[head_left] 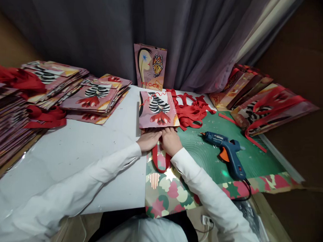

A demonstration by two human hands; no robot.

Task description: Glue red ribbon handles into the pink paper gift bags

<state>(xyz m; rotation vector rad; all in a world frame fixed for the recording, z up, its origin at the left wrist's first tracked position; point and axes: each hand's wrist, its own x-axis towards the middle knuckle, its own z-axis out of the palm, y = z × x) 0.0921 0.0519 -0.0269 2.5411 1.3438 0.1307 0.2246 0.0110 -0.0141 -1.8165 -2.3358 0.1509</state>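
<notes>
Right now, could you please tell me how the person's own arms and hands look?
The left sleeve and right sleeve are long, white and creased, reaching to the wrists, with no markings that I can make out. The left hand and right hand are ungloved.

the tabletop (pixel 83 144) is bright, the curtain (pixel 101 34) dim, edges stretched.

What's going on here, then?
Someone's left hand and right hand meet at the near edge of a printed bag, partly hidden by it. A red ribbon loop extends toward the wearer. An untouched glue gun lies to the right, loose red ribbons beside the bag, stacked bags to the left.
</notes>
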